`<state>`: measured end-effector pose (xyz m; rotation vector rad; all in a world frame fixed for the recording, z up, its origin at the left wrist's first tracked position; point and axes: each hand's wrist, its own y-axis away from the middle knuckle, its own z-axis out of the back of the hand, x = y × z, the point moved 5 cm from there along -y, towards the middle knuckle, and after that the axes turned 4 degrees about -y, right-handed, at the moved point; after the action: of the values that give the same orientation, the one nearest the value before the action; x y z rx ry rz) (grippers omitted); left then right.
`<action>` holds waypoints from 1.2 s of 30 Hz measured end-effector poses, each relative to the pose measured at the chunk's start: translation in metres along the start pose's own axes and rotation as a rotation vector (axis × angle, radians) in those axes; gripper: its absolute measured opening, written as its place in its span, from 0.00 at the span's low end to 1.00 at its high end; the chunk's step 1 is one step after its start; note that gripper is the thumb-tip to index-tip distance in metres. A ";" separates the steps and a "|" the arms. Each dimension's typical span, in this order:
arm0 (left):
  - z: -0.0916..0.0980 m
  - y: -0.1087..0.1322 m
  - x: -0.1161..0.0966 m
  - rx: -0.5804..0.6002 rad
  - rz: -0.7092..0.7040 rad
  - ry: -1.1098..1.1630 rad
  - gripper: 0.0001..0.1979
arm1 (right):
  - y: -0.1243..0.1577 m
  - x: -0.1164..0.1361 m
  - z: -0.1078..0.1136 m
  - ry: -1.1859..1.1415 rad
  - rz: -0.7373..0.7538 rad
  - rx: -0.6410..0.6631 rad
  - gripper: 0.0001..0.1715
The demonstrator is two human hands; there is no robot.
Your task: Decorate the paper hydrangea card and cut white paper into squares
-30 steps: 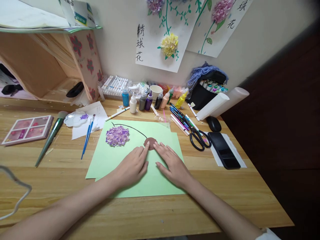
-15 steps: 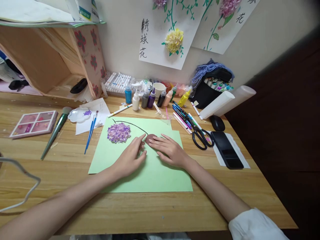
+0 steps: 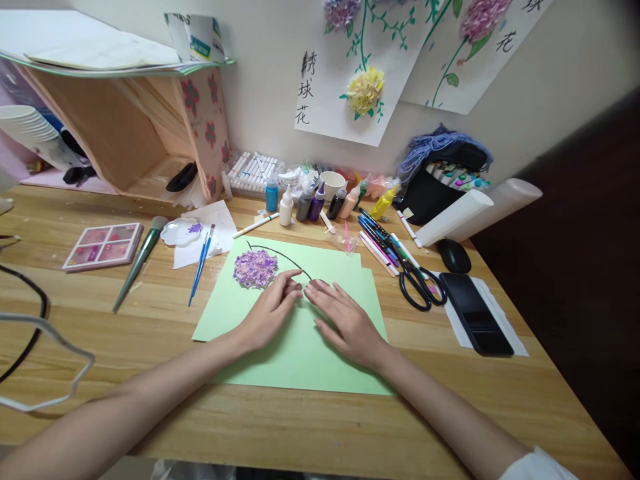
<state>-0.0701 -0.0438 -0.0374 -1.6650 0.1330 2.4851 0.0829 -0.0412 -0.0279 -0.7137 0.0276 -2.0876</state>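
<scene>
Green paper (image 3: 300, 347) lies flat under left hand (image 3: 270, 313) and right hand (image 3: 347, 320), both grips released.

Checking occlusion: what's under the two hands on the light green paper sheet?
Under the left hand and right hand, only the light green paper sheet and the thin black drawn stem line show. Anything beneath the fingertips is covered.

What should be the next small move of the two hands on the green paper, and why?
Probably lift the fingertips slightly. Both the left hand and right hand lie flat on the green paper, fingertips meeting at the lower end of the dark stem line that runs from the purple paper flower. They cover that spot, so whatever lies beneath cannot be checked.
</scene>
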 end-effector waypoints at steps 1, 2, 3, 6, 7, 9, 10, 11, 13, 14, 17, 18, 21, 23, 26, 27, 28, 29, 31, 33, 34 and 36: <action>-0.002 0.001 -0.001 0.027 -0.021 0.017 0.19 | 0.000 0.000 0.003 -0.024 -0.018 -0.073 0.31; -0.004 0.001 -0.003 0.062 -0.043 0.027 0.19 | 0.000 -0.001 0.005 -0.051 -0.030 -0.134 0.30; -0.006 0.002 -0.005 0.100 -0.064 0.032 0.20 | 0.000 -0.001 0.007 -0.078 -0.029 -0.178 0.29; -0.015 0.007 -0.011 0.214 -0.091 0.066 0.21 | 0.000 0.002 0.008 -0.124 0.048 -0.235 0.23; -0.017 0.009 -0.013 0.244 -0.086 0.091 0.22 | 0.000 0.003 0.008 -0.124 0.080 -0.258 0.20; -0.021 0.012 -0.015 0.284 -0.072 0.133 0.23 | 0.002 0.006 0.009 -0.109 0.135 -0.298 0.15; -0.023 0.013 -0.016 0.294 -0.070 0.138 0.24 | 0.002 0.007 0.009 -0.099 0.158 -0.305 0.13; -0.023 0.014 -0.017 0.301 -0.072 0.131 0.24 | 0.003 0.009 0.010 -0.093 0.176 -0.307 0.12; -0.023 0.014 -0.018 0.307 -0.094 0.092 0.23 | 0.003 0.009 0.012 -0.107 0.189 -0.301 0.09; -0.021 0.013 -0.019 0.298 -0.110 0.068 0.21 | 0.003 0.008 0.014 -0.131 0.183 -0.306 0.08; -0.009 0.007 -0.015 0.176 -0.110 0.023 0.15 | 0.004 -0.005 0.026 -0.226 0.056 -0.415 0.05; -0.003 0.005 -0.013 0.112 -0.093 0.010 0.15 | 0.004 -0.012 0.030 -0.253 -0.022 -0.465 0.05; 0.008 -0.001 -0.010 -0.029 -0.075 -0.100 0.16 | 0.004 -0.027 0.031 -0.279 -0.203 -0.494 0.07; 0.007 -0.002 -0.011 -0.044 -0.121 -0.214 0.16 | 0.000 -0.027 0.024 -0.238 -0.217 -0.417 0.08; 0.000 -0.001 -0.011 -0.003 -0.177 -0.323 0.16 | -0.005 -0.023 0.012 -0.125 -0.211 -0.314 0.06; -0.003 -0.001 -0.011 0.009 -0.178 -0.345 0.15 | -0.006 -0.022 0.009 -0.091 -0.208 -0.295 0.05; -0.005 0.000 -0.010 0.019 -0.175 -0.367 0.15 | -0.007 -0.021 0.008 -0.059 -0.201 -0.284 0.03; -0.006 0.000 -0.009 0.027 -0.173 -0.390 0.14 | -0.007 -0.020 0.007 -0.028 -0.188 -0.282 0.04; -0.007 0.001 -0.009 0.041 -0.182 -0.437 0.14 | -0.006 -0.018 0.008 0.032 -0.147 -0.281 0.06; -0.008 0.003 -0.010 0.049 -0.216 -0.485 0.14 | -0.003 -0.016 0.010 0.075 -0.093 -0.251 0.06; -0.009 0.004 -0.011 0.055 -0.240 -0.520 0.15 | -0.002 -0.015 0.012 0.088 -0.062 -0.227 0.06; -0.012 0.007 -0.013 0.085 -0.296 -0.631 0.17 | 0.003 -0.014 0.015 0.097 -0.008 -0.201 0.08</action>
<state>-0.0554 -0.0539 -0.0298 -0.7395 -0.0740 2.5812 0.0989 -0.0282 -0.0228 -0.7318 0.2926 -2.1453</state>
